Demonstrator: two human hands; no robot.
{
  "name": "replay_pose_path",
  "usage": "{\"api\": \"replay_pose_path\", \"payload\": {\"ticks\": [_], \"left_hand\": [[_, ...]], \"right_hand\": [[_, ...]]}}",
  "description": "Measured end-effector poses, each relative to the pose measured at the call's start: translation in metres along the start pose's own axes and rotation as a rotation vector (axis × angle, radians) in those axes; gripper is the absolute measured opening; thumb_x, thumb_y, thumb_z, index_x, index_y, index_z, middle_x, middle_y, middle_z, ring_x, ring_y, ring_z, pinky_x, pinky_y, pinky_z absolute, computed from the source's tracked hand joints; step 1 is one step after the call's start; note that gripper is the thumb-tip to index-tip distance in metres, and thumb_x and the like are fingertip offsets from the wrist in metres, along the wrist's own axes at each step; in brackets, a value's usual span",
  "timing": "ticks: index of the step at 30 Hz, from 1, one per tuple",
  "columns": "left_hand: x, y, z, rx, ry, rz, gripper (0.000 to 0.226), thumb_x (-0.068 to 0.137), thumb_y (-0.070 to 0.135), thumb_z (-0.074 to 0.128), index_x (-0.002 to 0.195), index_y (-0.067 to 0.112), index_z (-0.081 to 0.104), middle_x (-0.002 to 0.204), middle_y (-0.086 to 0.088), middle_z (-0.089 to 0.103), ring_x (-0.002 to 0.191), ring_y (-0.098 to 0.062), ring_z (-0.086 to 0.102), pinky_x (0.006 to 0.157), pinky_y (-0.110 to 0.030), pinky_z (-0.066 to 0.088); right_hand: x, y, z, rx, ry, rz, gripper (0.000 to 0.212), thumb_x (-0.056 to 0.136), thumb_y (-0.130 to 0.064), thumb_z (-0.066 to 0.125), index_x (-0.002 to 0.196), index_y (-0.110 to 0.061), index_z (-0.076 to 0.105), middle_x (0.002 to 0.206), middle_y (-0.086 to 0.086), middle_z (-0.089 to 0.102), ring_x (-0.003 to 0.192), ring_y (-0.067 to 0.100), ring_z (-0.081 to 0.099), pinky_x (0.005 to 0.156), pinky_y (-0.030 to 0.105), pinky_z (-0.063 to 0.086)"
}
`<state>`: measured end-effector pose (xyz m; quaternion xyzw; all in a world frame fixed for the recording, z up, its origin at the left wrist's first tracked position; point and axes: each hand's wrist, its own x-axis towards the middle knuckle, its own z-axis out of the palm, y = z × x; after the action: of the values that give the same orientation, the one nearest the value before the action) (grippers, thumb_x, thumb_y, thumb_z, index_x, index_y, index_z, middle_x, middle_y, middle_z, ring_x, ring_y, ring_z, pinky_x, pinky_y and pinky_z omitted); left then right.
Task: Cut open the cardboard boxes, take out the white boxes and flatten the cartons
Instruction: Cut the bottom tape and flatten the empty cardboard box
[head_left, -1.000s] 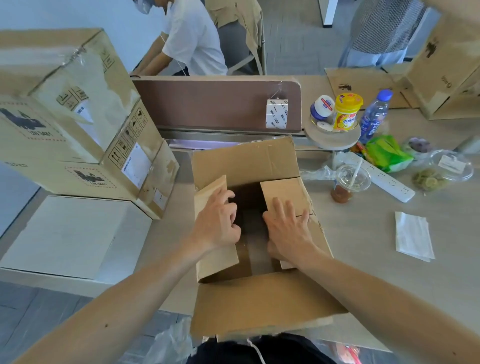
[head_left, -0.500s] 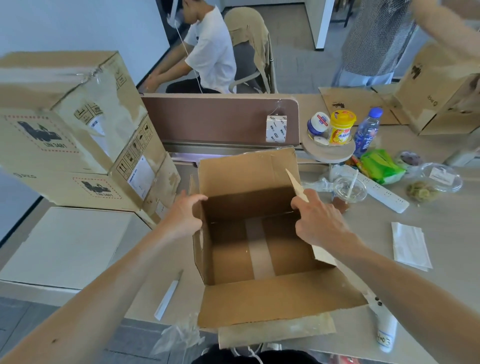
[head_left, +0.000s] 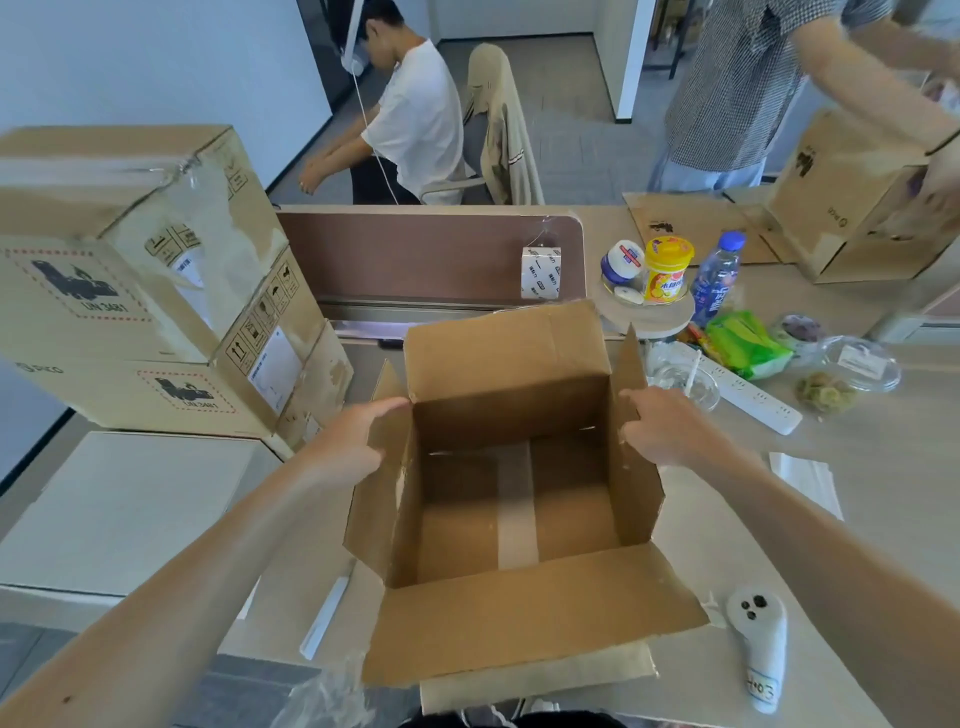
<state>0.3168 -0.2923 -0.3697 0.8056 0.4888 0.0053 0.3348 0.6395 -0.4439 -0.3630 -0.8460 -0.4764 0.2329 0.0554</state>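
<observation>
An open, empty brown carton (head_left: 519, 613) stands in front of me on the desk, with a strip of tape along its bottom and all its flaps up or out. My left hand (head_left: 345, 447) lies against the outside of the left side flap, fingers stretched toward the far corner. My right hand (head_left: 662, 428) is outside the right side flap, and its fingertips hook over the flap's edge. Two sealed cartons (head_left: 130, 291) are stacked at the left. A flat white box (head_left: 130, 514) lies below them.
A white knife (head_left: 327, 618) lies left of the carton and a white controller (head_left: 758, 644) to its right. Jars, a bottle (head_left: 717, 278), snacks, a power strip (head_left: 748, 395) and a tissue crowd the right side. Behind stand a brown divider (head_left: 415, 254) and two persons, one holding a carton (head_left: 852, 208).
Both hands came out of the carton and swung the two side flaps from folded inward to upright. My view has pulled back and tilted up.
</observation>
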Motion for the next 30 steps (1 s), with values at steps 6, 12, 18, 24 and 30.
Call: {"api": "replay_pose_path", "payload": {"ticks": [6,12,18,24,30], "left_hand": [[-0.011,0.007,-0.019,0.064,-0.098,0.186,0.076,0.096,0.005,0.062,0.15,0.048,0.031,0.154,0.028,0.027,0.148,-0.007,0.022,0.117,-0.034,0.026],[-0.017,0.012,-0.03,-0.1,-0.163,0.248,0.111,0.09,0.0,0.069,0.15,0.062,-0.001,0.161,0.033,0.001,0.149,0.0,0.009,0.12,-0.034,0.018],[-0.007,0.018,-0.021,-0.284,-0.215,0.062,0.121,0.085,0.0,0.075,0.15,0.055,-0.01,0.131,0.0,0.061,0.118,-0.024,0.061,0.108,-0.052,0.045],[-0.003,0.017,0.001,-0.724,-0.344,-0.235,0.12,0.063,0.003,0.071,0.151,0.047,0.003,0.141,-0.003,0.047,0.128,-0.034,0.047,0.117,-0.054,0.027],[0.011,0.001,0.018,-0.776,-0.169,-0.301,0.134,0.037,0.041,0.076,0.155,0.046,0.01,0.158,-0.009,0.031,0.143,-0.038,0.03,0.117,-0.059,0.024]], "right_hand": [[-0.001,-0.006,-0.03,0.258,0.211,0.101,0.013,0.075,-0.007,0.048,0.08,-0.006,0.06,0.066,0.011,0.065,0.068,0.027,0.066,0.065,0.033,0.053],[0.007,-0.019,-0.045,0.557,0.421,0.195,0.02,0.076,-0.01,0.047,0.084,-0.006,0.064,0.073,0.008,0.067,0.043,0.013,0.062,0.06,0.032,0.052],[0.014,-0.046,-0.048,0.792,0.402,0.184,0.026,0.079,-0.008,0.044,0.095,-0.002,0.063,0.081,0.011,0.071,0.041,0.014,0.064,0.046,0.02,0.051],[0.015,-0.065,-0.04,0.865,0.388,0.06,0.031,0.084,-0.007,0.044,0.108,0.001,0.061,0.089,0.015,0.072,0.066,0.025,0.071,0.062,0.042,0.062],[0.013,-0.069,-0.038,0.856,0.408,0.023,0.034,0.09,-0.009,0.044,0.12,0.0,0.057,0.082,0.003,0.068,0.066,0.019,0.068,0.053,0.032,0.06]]}}
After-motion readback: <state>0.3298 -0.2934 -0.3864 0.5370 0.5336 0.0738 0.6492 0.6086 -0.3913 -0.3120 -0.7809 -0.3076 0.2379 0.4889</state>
